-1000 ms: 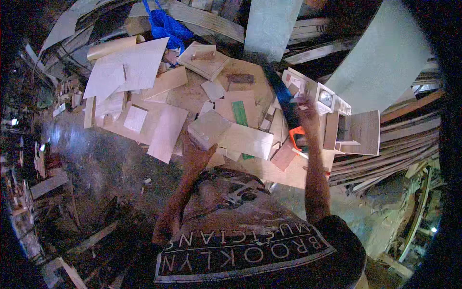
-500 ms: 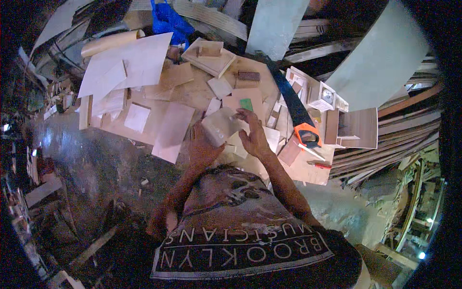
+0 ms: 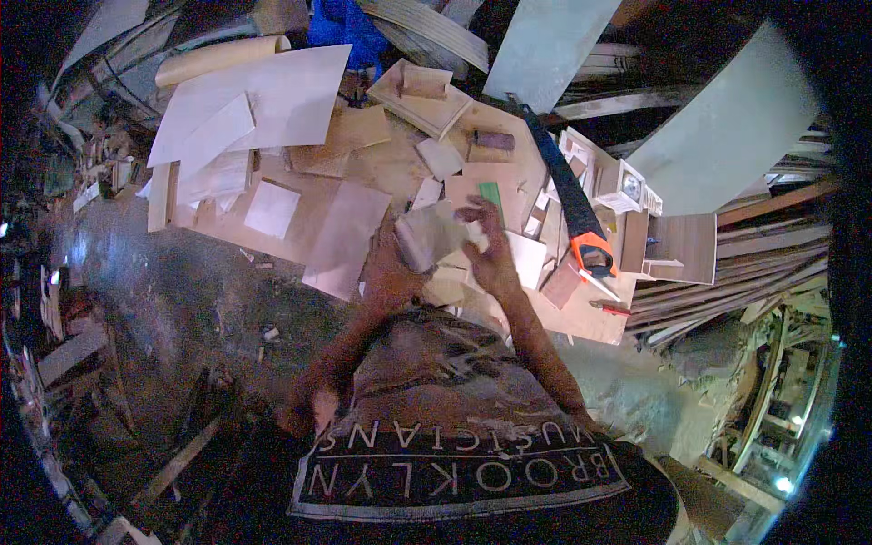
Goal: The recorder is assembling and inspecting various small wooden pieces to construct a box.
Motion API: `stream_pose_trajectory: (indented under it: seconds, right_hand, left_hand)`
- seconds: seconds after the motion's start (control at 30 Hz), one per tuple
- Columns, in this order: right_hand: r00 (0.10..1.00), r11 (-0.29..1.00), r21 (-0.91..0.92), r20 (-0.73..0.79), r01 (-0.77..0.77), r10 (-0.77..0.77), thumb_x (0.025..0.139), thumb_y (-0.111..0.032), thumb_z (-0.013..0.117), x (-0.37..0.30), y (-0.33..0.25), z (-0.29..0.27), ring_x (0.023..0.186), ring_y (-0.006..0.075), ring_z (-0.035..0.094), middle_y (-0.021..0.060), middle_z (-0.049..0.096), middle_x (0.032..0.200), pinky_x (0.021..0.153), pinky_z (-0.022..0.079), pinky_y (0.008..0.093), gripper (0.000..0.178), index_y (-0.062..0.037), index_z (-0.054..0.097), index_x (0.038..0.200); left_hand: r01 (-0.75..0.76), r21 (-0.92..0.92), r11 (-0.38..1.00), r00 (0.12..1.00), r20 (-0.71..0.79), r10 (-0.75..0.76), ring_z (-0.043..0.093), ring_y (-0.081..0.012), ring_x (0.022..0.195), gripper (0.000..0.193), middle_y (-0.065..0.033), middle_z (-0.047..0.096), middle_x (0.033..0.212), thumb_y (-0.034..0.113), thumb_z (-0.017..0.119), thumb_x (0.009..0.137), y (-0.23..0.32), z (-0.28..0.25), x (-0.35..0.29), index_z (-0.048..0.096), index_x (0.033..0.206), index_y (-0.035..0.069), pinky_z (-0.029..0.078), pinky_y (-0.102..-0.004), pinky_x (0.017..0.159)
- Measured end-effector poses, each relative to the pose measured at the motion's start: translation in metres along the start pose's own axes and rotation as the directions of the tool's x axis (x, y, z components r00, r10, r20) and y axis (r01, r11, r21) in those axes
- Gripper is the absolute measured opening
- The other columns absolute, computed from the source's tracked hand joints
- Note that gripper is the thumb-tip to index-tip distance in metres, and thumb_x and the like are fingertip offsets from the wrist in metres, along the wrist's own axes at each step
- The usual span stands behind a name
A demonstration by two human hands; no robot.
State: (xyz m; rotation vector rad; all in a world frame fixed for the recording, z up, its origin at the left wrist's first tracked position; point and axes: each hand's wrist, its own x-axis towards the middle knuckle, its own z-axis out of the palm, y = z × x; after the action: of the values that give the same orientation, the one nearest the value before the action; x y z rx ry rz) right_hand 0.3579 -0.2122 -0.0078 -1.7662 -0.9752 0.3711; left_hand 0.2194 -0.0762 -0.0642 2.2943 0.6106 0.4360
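A small pale rectangular wooden piece [image 3: 434,232] is held above the near part of the worktable [image 3: 518,136]. My left hand [image 3: 391,268] is closed around its left side, with part of the fingers hidden behind it. At its right edge is my right hand [image 3: 490,241], fingers bent and thumb apart from them; I cannot tell whether the fingertips touch the piece. Just beyond the right hand lies a green rectangular block [image 3: 489,193] on a flat board. A brown block [image 3: 493,140] sits farther back.
A handsaw [image 3: 594,254] with an orange and black handle lies on the right, near a red-handled tool [image 3: 610,308]. Wooden box parts [image 3: 681,247] stand at the right edge. Pale sheets [image 3: 245,109] cover the left side. A blue bag [image 3: 345,36] is at the back.
The piece has tilted in my left hand, and a darker strip now shows along its left side. My right hand has moved slightly away from it. The whole view has shifted a little.
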Motion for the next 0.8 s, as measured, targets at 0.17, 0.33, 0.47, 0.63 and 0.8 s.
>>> stream_pose_trajectory:
  seconds: [0.17,0.33,0.47,0.63,0.8]
  right_hand:
    - [0.947,0.963,0.112,-0.186,-0.245,0.263,0.071,-0.004,0.062,-0.016,0.018,-0.021,0.115,0.02,0.05,0.0073,0.051,0.128,0.09,0.04,0.0331,0.078,-0.012,0.031,0.142]
    - [0.908,0.898,0.288,-0.161,-0.333,0.388,0.073,0.003,0.07,-0.031,0.03,0.001,0.119,0.0269,0.05,0.0099,0.041,0.141,0.088,0.046,0.0414,0.089,-0.0135,0.024,0.147]
    - [0.94,0.944,0.136,-0.127,-0.299,0.316,0.075,-0.003,0.07,-0.038,0.027,0.028,0.12,0.0267,0.047,0.0117,0.037,0.14,0.089,0.046,0.0393,0.091,-0.0141,0.019,0.149]
    - [0.916,0.908,0.206,-0.1,-0.363,0.389,0.08,-0.011,0.075,-0.038,0.022,0.051,0.124,0.0322,0.044,0.0161,0.026,0.145,0.094,0.046,0.0441,0.097,-0.015,0.009,0.151]
    - [0.873,0.723,0.596,-0.072,-0.35,0.482,0.079,-0.018,0.076,-0.033,0.018,0.072,0.133,0.0369,0.034,0.0182,0.018,0.147,0.102,0.042,0.0495,0.102,-0.0196,0.005,0.152]
  left_hand:
    - [0.127,-0.282,0.951,0.99,-0.029,-0.14,0.05,-0.0341,0.119,0.092,-0.0225,0.048,0.124,0.015,0.086,0.059,-0.016,-0.015,0.003,0.033,0.132,-0.002,0.045,-0.0432,0.099]
    - [0.186,-0.575,0.796,0.973,-0.005,-0.231,0.053,-0.0291,0.116,0.089,-0.0183,0.05,0.123,0.013,0.086,0.063,-0.034,-0.019,0.006,0.031,0.131,-0.002,0.049,-0.0414,0.094]
    - [0.259,-0.756,0.601,0.948,0.081,-0.307,0.056,-0.026,0.112,0.084,-0.0165,0.053,0.122,0.013,0.084,0.07,-0.052,-0.023,0.006,0.031,0.133,-0.003,0.052,-0.0395,0.091]
    - [0.5,-0.802,0.327,0.84,0.357,-0.408,0.058,-0.0236,0.112,0.07,-0.015,0.057,0.121,0.01,0.081,0.072,-0.064,-0.036,0.011,0.042,0.13,0.0,0.053,-0.0388,0.089]
    - [0.679,-0.727,-0.101,0.668,0.669,-0.326,0.059,-0.0235,0.111,0.056,-0.0126,0.06,0.12,0.005,0.075,0.076,-0.079,-0.042,0.012,0.05,0.125,0.002,0.052,-0.0394,0.09]
